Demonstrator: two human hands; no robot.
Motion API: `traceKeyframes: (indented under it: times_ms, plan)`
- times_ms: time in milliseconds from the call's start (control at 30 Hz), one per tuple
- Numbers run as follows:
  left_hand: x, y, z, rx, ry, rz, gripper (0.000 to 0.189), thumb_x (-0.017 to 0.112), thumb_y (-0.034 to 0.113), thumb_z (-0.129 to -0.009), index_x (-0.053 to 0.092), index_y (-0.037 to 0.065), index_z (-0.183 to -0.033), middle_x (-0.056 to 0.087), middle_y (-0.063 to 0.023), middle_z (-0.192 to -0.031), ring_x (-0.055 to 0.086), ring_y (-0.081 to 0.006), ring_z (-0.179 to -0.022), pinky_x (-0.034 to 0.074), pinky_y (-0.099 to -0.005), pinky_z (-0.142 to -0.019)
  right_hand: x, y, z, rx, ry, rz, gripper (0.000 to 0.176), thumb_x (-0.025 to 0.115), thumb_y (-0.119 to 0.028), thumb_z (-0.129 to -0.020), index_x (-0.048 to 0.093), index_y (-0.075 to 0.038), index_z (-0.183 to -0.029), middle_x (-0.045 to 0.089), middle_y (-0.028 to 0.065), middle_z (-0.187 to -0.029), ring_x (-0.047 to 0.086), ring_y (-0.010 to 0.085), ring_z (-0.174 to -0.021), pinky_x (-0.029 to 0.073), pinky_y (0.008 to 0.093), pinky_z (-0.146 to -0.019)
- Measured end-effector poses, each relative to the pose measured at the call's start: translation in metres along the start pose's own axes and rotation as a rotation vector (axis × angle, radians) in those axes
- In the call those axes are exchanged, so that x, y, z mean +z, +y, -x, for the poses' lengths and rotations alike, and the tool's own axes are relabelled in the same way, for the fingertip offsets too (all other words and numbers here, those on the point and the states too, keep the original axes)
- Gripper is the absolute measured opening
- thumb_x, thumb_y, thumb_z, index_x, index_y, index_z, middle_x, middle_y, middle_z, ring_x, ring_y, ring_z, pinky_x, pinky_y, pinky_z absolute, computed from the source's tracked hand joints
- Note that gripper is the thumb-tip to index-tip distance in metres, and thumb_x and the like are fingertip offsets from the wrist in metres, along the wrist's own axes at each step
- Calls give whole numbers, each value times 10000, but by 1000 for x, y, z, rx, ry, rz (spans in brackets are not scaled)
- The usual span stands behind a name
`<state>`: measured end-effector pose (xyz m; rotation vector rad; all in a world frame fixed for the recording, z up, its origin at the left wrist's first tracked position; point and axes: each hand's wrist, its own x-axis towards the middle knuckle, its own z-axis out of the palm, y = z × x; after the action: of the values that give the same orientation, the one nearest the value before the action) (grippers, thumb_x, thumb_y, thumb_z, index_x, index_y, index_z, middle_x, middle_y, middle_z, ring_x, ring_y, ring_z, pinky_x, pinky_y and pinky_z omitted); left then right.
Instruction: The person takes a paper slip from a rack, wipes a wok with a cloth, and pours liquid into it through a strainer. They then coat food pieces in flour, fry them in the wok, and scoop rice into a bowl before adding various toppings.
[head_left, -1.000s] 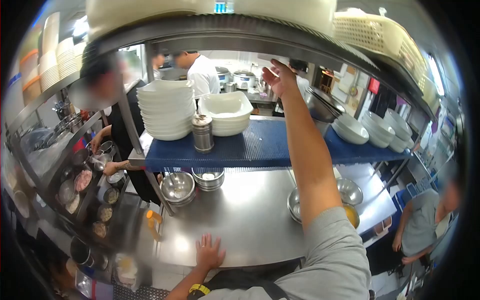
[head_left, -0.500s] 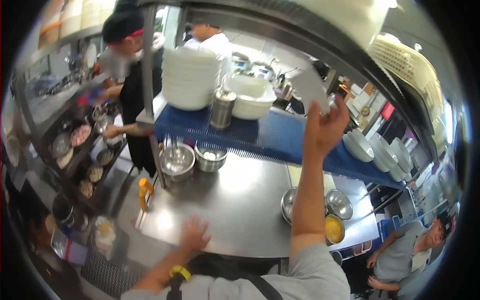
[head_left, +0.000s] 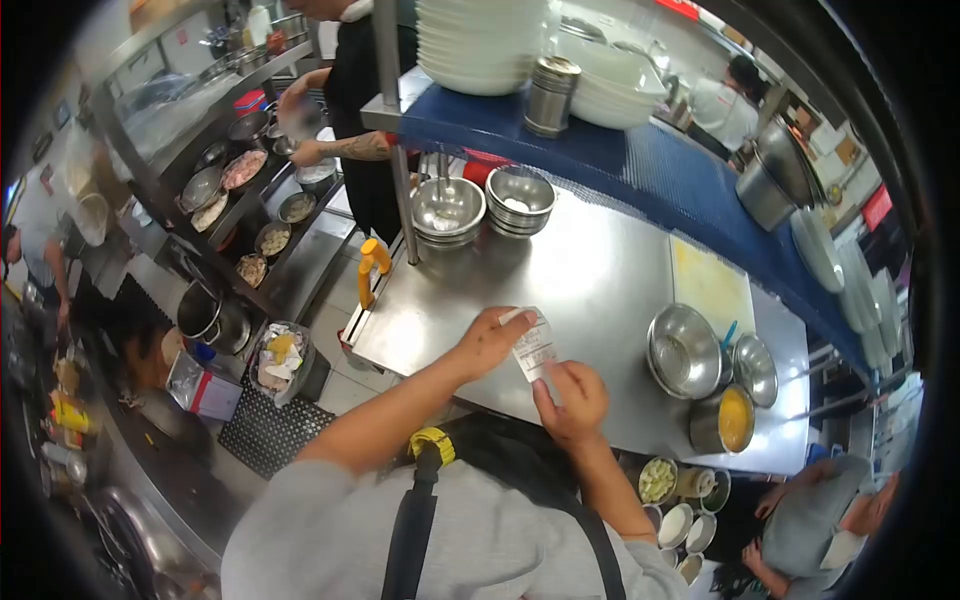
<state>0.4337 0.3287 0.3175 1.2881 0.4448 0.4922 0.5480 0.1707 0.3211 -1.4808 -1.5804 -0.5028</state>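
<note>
A white printed paper ticket is held between my two hands over the near edge of the steel table. My left hand pinches its upper left side, thumb lying across the paper. At the lower end, the fingertips of my right hand close on the ticket. Lines of print show on it, too small to read. To the right of my hands stand a steel mixing bowl and a pot of yellow liquid.
A yellow-handled tool stands at the table's left corner. Stacked steel bowls sit below the blue-lined shelf, which carries white plates. A cutting board lies at the back right. A co-worker works at the left; another person stands at the right.
My right hand has come down from above the shelf with the white paper. My left hand has lifted from the table and now grips the paper too. The view has tilted downward.
</note>
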Motion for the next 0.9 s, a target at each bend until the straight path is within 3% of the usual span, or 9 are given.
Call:
traceKeyframes:
  times_ms: [67, 167, 200, 333, 900]
  plan:
    - [2, 9, 0, -49, -49, 112, 290, 637, 286, -966, 696, 13, -1043, 714, -46, -935, 649, -108, -838, 522, -273, -778, -15, -1, 1, 186, 53, -140, 315, 687, -57, -821, 651, -6, -1130, 641, 138, -958, 606, 214, -731, 511, 331, -652]
    - [8, 21, 3, -145, -164, 92, 339, 607, 276, -965, 684, -34, -1081, 722, -92, -964, 678, -144, -874, 541, -291, -792, -17, -3, -2, 854, 128, -790, 439, 595, -120, -949, 489, 15, -1353, 636, 104, -1056, 578, 139, -925, 493, 294, -806]
    - [11, 22, 4, -165, -216, 133, 352, 606, 279, -958, 681, -42, -1083, 719, -99, -964, 678, -153, -873, 540, -295, -785, -22, -1, -5, 901, 69, -940, 441, 606, -85, -937, 488, 9, -1352, 649, 88, -1009, 592, 124, -875, 491, 268, -763]
    - [13, 18, 1, -200, -339, 166, 387, 608, 286, -938, 671, -63, -1092, 713, -119, -966, 677, -171, -871, 532, -307, -766, -22, -10, -5, 985, 48, -1066, 421, 622, -7, -903, 517, 3, -1310, 666, 44, -893, 605, 91, -785, 487, 242, -734]
    - [13, 23, 3, -177, -387, 182, 366, 608, 274, -947, 680, -65, -1065, 707, -103, -936, 657, -144, -845, 517, -291, -743, -32, -19, -9, 875, 63, -1005, 327, 593, 51, -911, 563, 12, -1234, 672, 52, -890, 592, 61, -789, 455, 210, -713]
